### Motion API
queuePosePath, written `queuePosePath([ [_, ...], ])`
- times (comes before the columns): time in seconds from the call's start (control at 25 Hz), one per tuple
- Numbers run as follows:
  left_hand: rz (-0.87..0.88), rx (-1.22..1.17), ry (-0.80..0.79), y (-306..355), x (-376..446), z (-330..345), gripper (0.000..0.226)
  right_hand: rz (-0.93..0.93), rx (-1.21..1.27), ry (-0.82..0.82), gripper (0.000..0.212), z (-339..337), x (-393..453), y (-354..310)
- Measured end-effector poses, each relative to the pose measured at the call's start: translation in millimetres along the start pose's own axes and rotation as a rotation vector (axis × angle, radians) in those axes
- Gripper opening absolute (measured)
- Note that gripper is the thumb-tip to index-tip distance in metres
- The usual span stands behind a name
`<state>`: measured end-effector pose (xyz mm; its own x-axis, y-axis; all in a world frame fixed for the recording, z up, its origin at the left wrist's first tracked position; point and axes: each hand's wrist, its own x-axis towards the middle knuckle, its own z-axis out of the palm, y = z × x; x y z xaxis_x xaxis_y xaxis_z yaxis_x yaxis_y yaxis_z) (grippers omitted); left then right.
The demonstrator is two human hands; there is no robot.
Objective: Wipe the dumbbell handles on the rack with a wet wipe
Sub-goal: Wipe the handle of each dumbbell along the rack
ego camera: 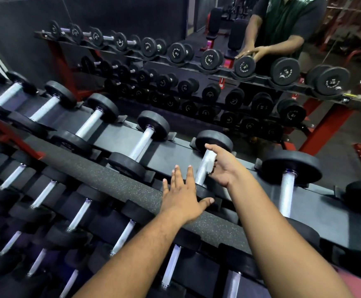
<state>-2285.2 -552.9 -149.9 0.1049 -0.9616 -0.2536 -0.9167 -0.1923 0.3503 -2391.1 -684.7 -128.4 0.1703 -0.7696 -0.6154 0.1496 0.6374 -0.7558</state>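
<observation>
Head view: my right hand curls loosely round a white wet wipe, pressing it on the knurled handle of a dumbbell on the top tier of the rack. I judge the wipe is mid-handle so it can slide either way. My left hand lies flat, fingers spread, on that dumbbell's near head, probably steadying it. The far head blocks the upper end; neighbouring dumbbells sit well apart, so there's side room.

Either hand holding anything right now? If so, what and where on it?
The right hand presses a white wet wipe against the upper part of a dumbbell handle. The left hand holds nothing; it rests flat on the near dumbbell head.
</observation>
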Motion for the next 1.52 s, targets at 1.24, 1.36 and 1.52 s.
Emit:
queuePosePath([
  [1.24, 0.008, -0.038, -0.013, -2, 0, -2, 0.112, -0.786, -0.934, 0.222, 0.033, -30, -28, 19],
  [1.36, 0.005, -0.042, -0.024, -2, -1, -2, 0.112, -0.778, -1.796, 0.028, 0.052, -29, -23, 26],
  [1.52, 0.005, -0.011, -0.04, -2, 2, -3, 0.112, -1.137, -2.334, -0.172, 0.058, -58, -3, 9],
])
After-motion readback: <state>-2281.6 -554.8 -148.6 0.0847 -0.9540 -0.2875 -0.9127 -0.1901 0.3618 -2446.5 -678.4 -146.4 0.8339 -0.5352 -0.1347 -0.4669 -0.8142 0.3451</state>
